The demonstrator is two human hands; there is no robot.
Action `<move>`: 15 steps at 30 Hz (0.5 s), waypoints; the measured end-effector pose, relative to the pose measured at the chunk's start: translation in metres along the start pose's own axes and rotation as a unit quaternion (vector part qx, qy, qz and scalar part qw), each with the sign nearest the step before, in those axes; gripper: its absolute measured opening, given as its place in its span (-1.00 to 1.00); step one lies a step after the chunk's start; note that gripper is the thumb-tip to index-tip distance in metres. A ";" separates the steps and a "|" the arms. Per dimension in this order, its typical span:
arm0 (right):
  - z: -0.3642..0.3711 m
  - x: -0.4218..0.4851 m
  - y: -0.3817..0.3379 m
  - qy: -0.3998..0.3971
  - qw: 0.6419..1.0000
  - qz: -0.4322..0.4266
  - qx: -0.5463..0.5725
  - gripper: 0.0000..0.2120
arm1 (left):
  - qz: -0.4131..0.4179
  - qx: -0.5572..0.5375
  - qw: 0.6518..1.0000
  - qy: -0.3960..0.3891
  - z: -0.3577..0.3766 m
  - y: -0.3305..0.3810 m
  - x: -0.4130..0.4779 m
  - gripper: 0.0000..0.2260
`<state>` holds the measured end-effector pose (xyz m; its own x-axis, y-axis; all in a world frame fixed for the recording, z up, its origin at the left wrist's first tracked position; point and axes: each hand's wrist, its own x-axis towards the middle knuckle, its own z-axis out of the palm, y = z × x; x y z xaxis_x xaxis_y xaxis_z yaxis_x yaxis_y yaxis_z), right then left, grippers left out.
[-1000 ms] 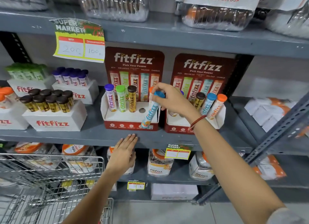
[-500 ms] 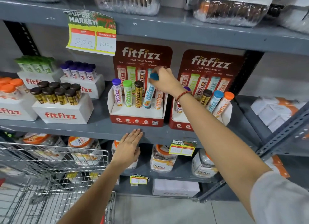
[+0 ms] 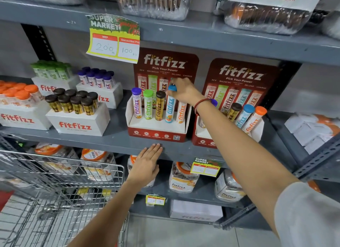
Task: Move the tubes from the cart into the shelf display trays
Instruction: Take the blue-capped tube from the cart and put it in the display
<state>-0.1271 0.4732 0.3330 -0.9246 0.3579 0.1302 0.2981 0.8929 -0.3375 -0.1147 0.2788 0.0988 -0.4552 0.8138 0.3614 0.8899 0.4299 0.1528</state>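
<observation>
A blue-capped tube (image 3: 170, 108) stands upright in the fourth slot of the left red display tray (image 3: 156, 134), between a brown-capped tube (image 3: 159, 106) and an orange tube (image 3: 181, 112). My right hand (image 3: 184, 91) grips its blue cap from above. Purple (image 3: 137, 104) and green (image 3: 148, 105) tubes fill the first two slots. My left hand (image 3: 147, 163) lies flat with fingers apart against the front edge of the grey shelf (image 3: 114, 140), holding nothing. The wire cart (image 3: 60, 187) sits at the lower left. The right red display tray (image 3: 204, 140) holds several tubes, partly hidden by my arm.
White trays with brown-capped (image 3: 73, 101), purple-capped (image 3: 95, 77), green-capped (image 3: 51, 70) and orange-capped tubes (image 3: 16, 93) stand to the left on the same shelf. A price sign (image 3: 113, 38) hangs from the shelf above. Jars (image 3: 181, 180) fill the shelf below.
The blue-capped tube was tilted in front of the left tray a second ago; my right hand has lifted it and set it upright into the fourth slot. My left hand stayed on the shelf edge.
</observation>
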 end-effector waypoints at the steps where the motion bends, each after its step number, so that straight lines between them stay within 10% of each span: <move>1: 0.000 0.002 0.000 -0.009 1.000 -0.002 0.002 -0.66 | 0.000 0.002 1.000 -0.002 0.000 0.000 0.000 -0.46; 15: 0.005 0.001 0.011 -0.055 0.998 -0.014 -0.017 -0.61 | -0.001 0.002 1.000 -0.022 -0.006 0.003 -0.001 -0.43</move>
<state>-0.1262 0.4820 0.3253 -0.9524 0.3027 0.0349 0.2785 0.9113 -0.3034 -0.1117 0.2771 0.1041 -0.4583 0.8290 0.3206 0.8887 0.4332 0.1501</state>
